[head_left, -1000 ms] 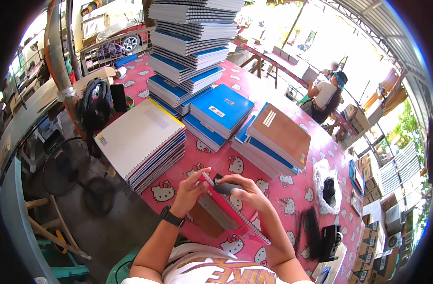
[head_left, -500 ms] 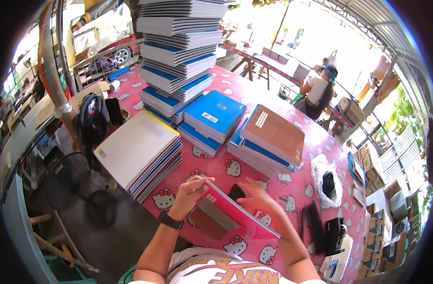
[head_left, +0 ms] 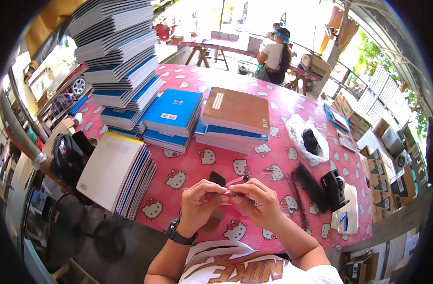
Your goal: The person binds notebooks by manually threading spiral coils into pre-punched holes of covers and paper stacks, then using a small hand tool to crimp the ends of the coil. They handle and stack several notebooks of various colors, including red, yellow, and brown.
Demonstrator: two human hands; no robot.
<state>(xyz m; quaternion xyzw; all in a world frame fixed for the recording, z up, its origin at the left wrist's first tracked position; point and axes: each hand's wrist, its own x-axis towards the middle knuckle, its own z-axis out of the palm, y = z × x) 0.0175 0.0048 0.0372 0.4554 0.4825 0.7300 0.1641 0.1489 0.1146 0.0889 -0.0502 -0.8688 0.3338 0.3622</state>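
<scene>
Close in front of me, a pink spiral notebook (head_left: 234, 212) is turned nearly edge-on, mostly covered by my hands. My left hand (head_left: 199, 203) wears a black wristband and pinches the notebook's upper end between thumb and fingers. Fingertip to fingertip with it, my right hand (head_left: 260, 202) is closed in a pinch at the spiral end; the exact spot under the fingers is hidden. A small dark block (head_left: 217, 178) lies just beyond my left fingers. To the left rests a pile of spiral notebooks (head_left: 113, 165) with a white cover on top.
A tall stack of blue-covered books (head_left: 119, 71) rises at the back left, beside shorter blue (head_left: 174, 111) and brown-topped (head_left: 238, 109) stacks. Rightward lie a plastic bag (head_left: 299, 137), black coils (head_left: 307, 187), a black device (head_left: 334, 189) and a blue pen (head_left: 344, 220). Another person (head_left: 275, 54) sits farther off.
The notebook has swung from slanting with its cover showing to nearly edge-on. My right hand, blurred and apart before, has come in against my left hand. The view has shifted right.
</scene>
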